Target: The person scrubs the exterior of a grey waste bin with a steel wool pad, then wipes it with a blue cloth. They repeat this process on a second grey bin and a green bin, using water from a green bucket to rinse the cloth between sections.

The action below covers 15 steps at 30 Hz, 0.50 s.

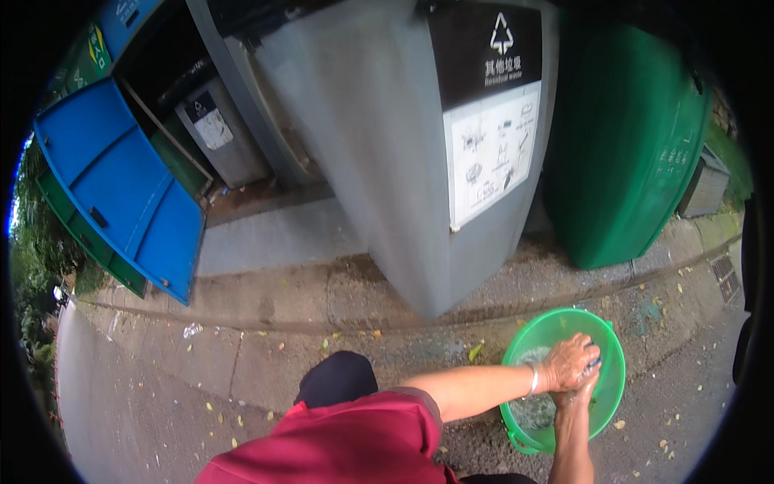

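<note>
Both my hands are pressed together over a green plastic bucket [615,375] standing on the pavement. My left hand [565,364], with a silver bangle [533,380] at its wrist, lies on top of my right hand [579,392]. Between the fingers shows a bit of dark blue material [592,358], apparently a cloth, gripped by both hands. Most of it is hidden by the fingers. Foamy water [535,413] fills the lower part of the bucket, below my wrists.
A tall grey residual-waste bin [399,181] stands on the kerb [290,302] ahead, beside a green wheeled bin [629,157]. At left, a blue panel [133,187] leans out from a bin shelter. A drain grate [724,278] lies at far right. Fallen leaves dot the road.
</note>
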{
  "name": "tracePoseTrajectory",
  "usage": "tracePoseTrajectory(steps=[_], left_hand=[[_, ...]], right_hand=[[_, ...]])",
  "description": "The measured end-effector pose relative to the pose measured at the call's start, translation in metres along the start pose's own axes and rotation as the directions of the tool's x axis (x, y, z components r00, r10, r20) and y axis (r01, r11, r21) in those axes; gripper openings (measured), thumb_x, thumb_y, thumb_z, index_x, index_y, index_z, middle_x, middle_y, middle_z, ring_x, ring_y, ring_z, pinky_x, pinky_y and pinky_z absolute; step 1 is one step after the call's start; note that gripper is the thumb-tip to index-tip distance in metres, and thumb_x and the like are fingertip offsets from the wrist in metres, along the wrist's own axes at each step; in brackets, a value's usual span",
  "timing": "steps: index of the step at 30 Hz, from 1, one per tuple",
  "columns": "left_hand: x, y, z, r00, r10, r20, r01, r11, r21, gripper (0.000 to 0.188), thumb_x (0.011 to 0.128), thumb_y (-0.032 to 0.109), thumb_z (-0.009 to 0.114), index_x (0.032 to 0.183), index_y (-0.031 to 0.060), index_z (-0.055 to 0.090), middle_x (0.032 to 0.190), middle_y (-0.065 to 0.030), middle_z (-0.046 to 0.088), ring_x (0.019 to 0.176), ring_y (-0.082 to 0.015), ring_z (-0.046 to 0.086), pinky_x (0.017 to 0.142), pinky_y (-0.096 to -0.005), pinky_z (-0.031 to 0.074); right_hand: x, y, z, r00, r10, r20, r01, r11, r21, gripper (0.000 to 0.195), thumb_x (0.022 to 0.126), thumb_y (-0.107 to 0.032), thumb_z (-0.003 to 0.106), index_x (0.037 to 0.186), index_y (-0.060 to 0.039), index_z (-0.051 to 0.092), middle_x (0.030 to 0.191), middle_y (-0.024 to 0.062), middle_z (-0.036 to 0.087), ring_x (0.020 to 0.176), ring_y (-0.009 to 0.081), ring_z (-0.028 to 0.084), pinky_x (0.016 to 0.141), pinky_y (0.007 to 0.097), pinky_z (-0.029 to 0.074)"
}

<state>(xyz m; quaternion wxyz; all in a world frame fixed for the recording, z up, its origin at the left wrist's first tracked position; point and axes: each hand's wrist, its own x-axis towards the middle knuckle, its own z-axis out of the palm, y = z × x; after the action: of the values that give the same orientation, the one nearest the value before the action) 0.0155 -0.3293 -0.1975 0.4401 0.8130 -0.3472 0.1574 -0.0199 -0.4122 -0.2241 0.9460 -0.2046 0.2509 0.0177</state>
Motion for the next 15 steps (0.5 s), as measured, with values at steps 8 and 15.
tracePoseTrajectory(steps=[8,15], left_hand=[[0.01,0.002,0.002,0.97,-0.227,-0.084,0.216,0.969,-0.123,0.019,0.08,0.023,0.052,0.079,0.0041,0.051,0.077,-0.0192,0.055,0.076,-0.0382,0.053,0.067,-0.045,0.043],[0.019,-0.004,-0.001,0.772,-0.635,0.04,0.606,0.716,-0.347,0.03,0.083,0.028,0.044,0.084,0.0004,0.055,0.09,-0.0233,0.058,0.082,-0.0403,0.055,0.072,-0.0456,0.043]], right_hand=[[0.006,-0.002,0.02,0.996,-0.074,0.047,0.078,0.992,-0.103,0.039,0.089,-0.039,0.037,0.11,-0.0086,0.05,0.105,0.008,0.056,0.097,0.0233,0.054,0.083,0.0383,0.045],[0.009,0.008,0.008,0.965,-0.255,-0.06,0.218,0.909,-0.354,0.041,0.087,-0.042,0.041,0.11,-0.0092,0.05,0.103,0.0072,0.055,0.094,0.0215,0.055,0.075,0.0371,0.047]])
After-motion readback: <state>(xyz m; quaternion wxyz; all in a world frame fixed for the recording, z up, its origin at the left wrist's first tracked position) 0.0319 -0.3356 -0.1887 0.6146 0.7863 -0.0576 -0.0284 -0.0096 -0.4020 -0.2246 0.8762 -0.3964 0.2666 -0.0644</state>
